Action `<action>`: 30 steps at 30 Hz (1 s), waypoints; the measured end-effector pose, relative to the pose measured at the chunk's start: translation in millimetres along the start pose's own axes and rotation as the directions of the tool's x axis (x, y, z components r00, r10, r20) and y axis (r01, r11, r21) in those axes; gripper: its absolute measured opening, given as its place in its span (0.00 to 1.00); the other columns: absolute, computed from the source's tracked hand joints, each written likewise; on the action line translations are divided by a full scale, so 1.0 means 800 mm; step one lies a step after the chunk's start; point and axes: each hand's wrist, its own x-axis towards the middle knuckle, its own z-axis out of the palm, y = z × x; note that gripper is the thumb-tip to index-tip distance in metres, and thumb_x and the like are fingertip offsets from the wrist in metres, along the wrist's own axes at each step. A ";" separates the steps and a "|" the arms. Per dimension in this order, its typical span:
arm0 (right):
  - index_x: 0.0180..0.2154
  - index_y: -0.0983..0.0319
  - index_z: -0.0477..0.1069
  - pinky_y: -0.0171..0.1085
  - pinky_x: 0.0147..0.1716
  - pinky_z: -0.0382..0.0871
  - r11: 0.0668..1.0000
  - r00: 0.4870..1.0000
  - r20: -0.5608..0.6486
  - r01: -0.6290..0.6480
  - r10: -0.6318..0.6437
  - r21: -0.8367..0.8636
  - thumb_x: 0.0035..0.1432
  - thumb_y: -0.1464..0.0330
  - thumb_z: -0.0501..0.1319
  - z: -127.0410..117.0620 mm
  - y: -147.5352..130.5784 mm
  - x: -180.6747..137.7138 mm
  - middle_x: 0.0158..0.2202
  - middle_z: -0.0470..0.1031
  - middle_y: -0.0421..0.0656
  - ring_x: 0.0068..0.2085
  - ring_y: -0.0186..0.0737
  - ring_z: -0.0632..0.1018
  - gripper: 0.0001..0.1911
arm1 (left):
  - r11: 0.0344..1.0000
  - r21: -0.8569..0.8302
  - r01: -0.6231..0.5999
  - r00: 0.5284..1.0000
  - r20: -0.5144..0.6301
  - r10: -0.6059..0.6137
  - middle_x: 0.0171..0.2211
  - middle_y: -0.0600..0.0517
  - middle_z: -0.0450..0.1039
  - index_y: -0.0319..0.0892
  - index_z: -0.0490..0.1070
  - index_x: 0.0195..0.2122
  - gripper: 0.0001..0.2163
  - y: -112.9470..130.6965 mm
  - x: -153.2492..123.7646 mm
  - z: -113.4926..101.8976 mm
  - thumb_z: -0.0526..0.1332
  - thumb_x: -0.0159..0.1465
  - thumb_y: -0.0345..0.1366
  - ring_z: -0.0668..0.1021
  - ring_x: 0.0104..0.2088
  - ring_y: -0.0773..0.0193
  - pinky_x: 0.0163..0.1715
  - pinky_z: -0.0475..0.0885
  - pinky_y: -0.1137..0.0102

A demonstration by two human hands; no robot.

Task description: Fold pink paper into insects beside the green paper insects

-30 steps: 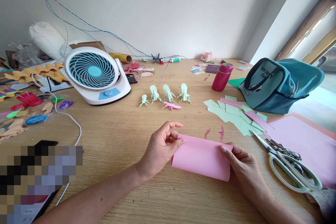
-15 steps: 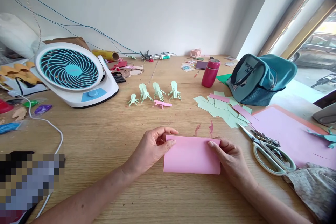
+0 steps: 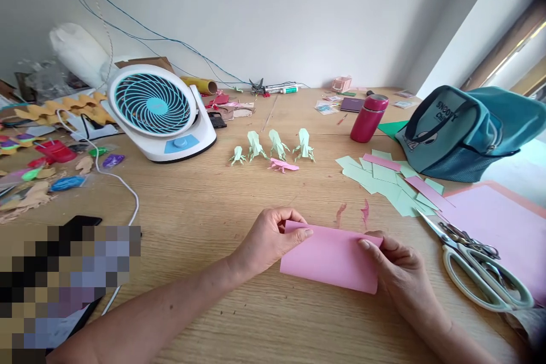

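Observation:
A pink sheet of paper [image 3: 333, 259], bent over on itself with its rounded fold toward me, is held just over the wooden table. My left hand [image 3: 277, 239] pinches its upper left corner, thumb on the front face and fingers behind. At the upper right corner my right hand [image 3: 396, 267] grips it the same way. Beyond the hands stand several pale green folded paper insects [image 3: 278, 145], with a pink paper insect [image 3: 284, 165] in front of them.
Scissors [image 3: 482, 273] lie right of my right hand, near pale green paper pieces [image 3: 384, 179]. A teal bag [image 3: 460, 131] and a magenta bottle [image 3: 369, 119] stand behind. At left are a fan [image 3: 156, 108], a white cable [image 3: 132, 193] and a pixelated area.
The view has turned left, so everything sits further right. The pink paper has tilted, its right side now lower. Both hands keep their hold on it.

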 end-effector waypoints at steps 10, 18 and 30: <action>0.27 0.62 0.76 0.32 0.25 0.65 0.998 1.000 0.026 0.008 -0.006 -0.059 0.55 0.58 0.67 -0.005 0.006 0.000 0.26 0.71 0.41 0.28 0.36 0.69 0.13 | 1.000 0.024 0.010 1.000 -0.025 -0.009 0.26 0.55 0.69 0.38 0.71 0.28 0.09 0.005 -0.002 0.000 0.65 0.59 0.38 0.68 0.26 0.70 0.24 0.61 0.76; 0.25 0.64 0.73 0.31 0.21 0.60 0.998 0.998 0.029 -0.048 0.049 -0.035 0.53 0.55 0.68 0.002 -0.005 0.000 0.23 0.68 0.39 0.24 0.32 0.65 0.18 | 0.999 0.041 0.004 0.999 -0.046 -0.002 0.23 0.56 0.67 0.37 0.70 0.27 0.09 0.002 -0.003 0.003 0.63 0.59 0.38 0.66 0.24 0.72 0.23 0.60 0.77; 0.26 0.64 0.73 0.30 0.21 0.62 0.993 0.991 0.079 -0.110 0.106 0.046 0.48 0.54 0.71 0.010 -0.018 0.002 0.23 0.71 0.39 0.24 0.31 0.68 0.19 | 0.993 0.117 0.029 0.999 -0.045 -0.024 0.23 0.56 0.67 0.38 0.69 0.27 0.11 0.001 -0.001 0.003 0.63 0.60 0.41 0.66 0.24 0.71 0.23 0.60 0.77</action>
